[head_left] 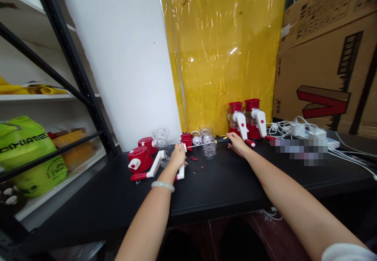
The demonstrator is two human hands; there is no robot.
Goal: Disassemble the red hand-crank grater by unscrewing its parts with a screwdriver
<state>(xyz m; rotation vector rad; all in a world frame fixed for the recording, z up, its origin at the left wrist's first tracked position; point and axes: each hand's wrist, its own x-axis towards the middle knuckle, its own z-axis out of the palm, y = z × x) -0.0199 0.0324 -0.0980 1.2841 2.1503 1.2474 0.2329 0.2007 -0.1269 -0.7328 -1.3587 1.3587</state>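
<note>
While the left hand (178, 158) closes around a white crank (182, 171) with a red grip at its lower end, the right hand (237, 144) grips the black-and-yellow handle of a screwdriver (222, 139), whose thin shaft runs leftward to the white end of the crank beside the left fingers. Whether the tip sits inside the crank or only meets it is too small to tell. Both crank and screwdriver are over the middle of the black surface (220, 192). Just behind the shaft stand a red part (185, 138), a white drum (196, 137) and a clear plastic housing (208, 148), while a small red piece (193, 158) lies in front of it, near a few tiny pale bits. To the left of the left hand, a second crank (156, 164) lies beside a red base (140, 159), with another red base (147, 145) and a clear plastic part (160, 132) behind. Beyond the right hand, two assembled red-and-white grinders stand upright side by side, the nearer-left one (235, 107) and its neighbour (252, 104). Farther right lie white cables and adapters (297, 128) before a large cardboard box (318, 61). A yellow plastic curtain (220, 49) and a white panel (118, 57) rise behind, and at far left a shelving rack holds a bright green bag (29, 155).
</note>
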